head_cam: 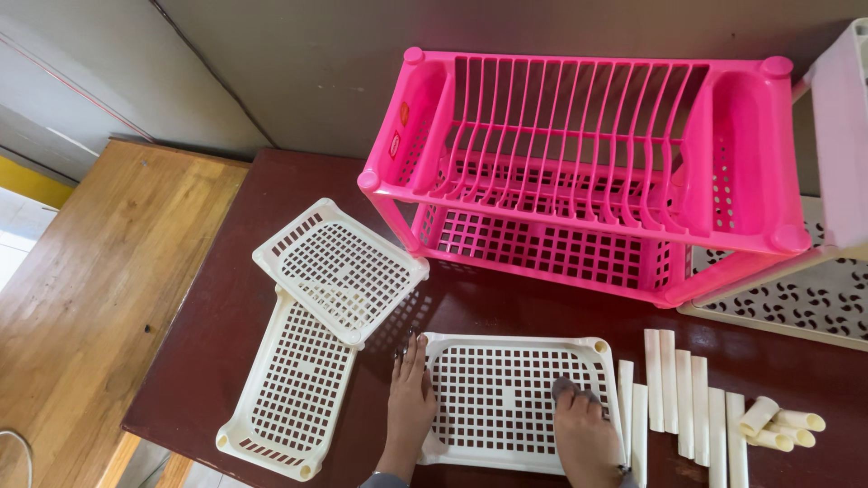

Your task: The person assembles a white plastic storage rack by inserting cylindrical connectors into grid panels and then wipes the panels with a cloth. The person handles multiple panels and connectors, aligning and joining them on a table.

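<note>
I had a white tray (506,398) lying flat on the dark red table (208,352), right in front of me, its long side running left to right along the near edge. My left hand (411,398) lay open and flat against its left rim, fingers pointing away from me, gripping nothing. My right hand (583,429) rested palm down on the tray's right part, fingers spread on the grid, also not closed around anything.

To the left, two more white trays were stacked askew: the upper one (342,269) turned at a slant, its corner near my left fingertips, the lower one (289,393) stretching toward the table's near left corner. Just right of my tray lay a row of white tubes (683,398), all pointing away from me, and beyond them a small heap of short connectors (779,425). Behind the tray stood a pink rack (579,172) with two levels, and a white rack (836,181) stood at the far right.
</note>
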